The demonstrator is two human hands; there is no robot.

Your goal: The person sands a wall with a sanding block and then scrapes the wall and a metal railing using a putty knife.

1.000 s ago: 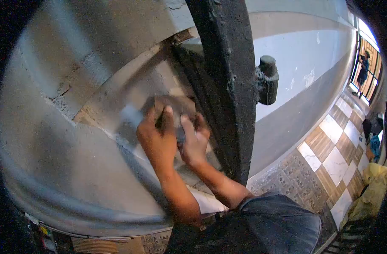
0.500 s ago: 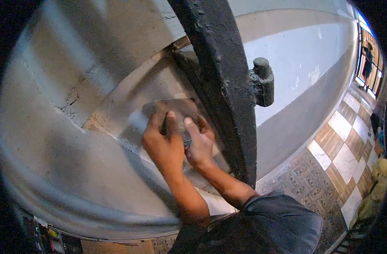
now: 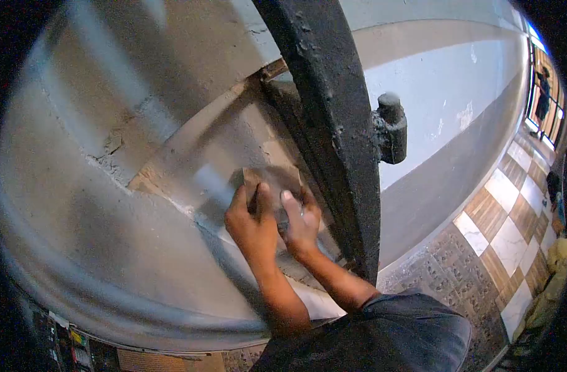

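Both hands hold a thin, flat brownish-grey sheet [image 3: 272, 177] against the wall panel, just left of a dark metal post. My left hand [image 3: 252, 211] grips the sheet's left side, its thumb on the near face and the fingers bent around the edge. On the right side my right hand [image 3: 301, 218] pinches it, thumb pointing up. The two hands are close together. Behind them lies a smooth greyish panel [image 3: 215, 133] with a brown upper edge. What the sheet is made of cannot be made out.
The dark metal post [image 3: 336, 105] with a stubby hinge pin [image 3: 392, 127] curves past on the right. Checkered floor tiles [image 3: 504, 189] lie beyond a pale wall [image 3: 445, 87]. A distant person [image 3: 543, 96] stands at the far right. Boxed items [image 3: 79, 347] are at lower left.
Both hands and the sheet have shifted down the panel. The view has also moved slightly, with the post appearing a little further right.
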